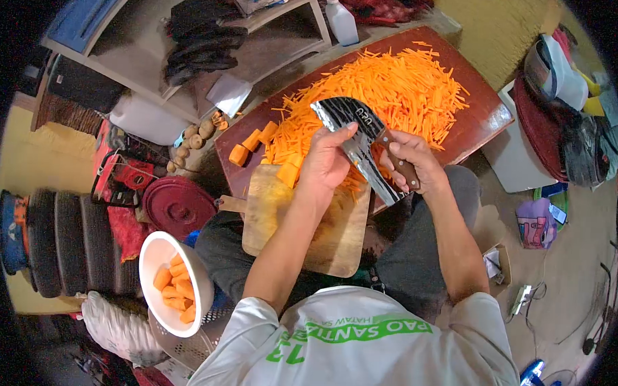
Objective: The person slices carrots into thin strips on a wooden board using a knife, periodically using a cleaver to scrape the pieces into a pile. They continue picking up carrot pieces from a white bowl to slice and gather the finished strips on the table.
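Note:
A cleaver (357, 137) with a dark, shiny blade and a brown wooden handle is held up over the table's near edge. My right hand (415, 163) is wrapped round the handle. At the blade's left side my left hand (329, 156) pinches the blade between thumb and fingers. Beneath my left arm lies a wooden cutting board (348, 242), stained orange. A large heap of shredded carrot (408, 87) covers much of the red table (485, 121). Several carrot chunks (239, 155) sit at the heap's left, and one (287, 174) touches the board's top edge.
A white bowl (146, 282) of carrot pieces stands at the lower left. Behind it are a dark red lid (179, 205) and several tires (72, 242). Potatoes (196, 141) lie left of the table. A white bottle (341, 22) is behind it, and a white container (521, 153) at right.

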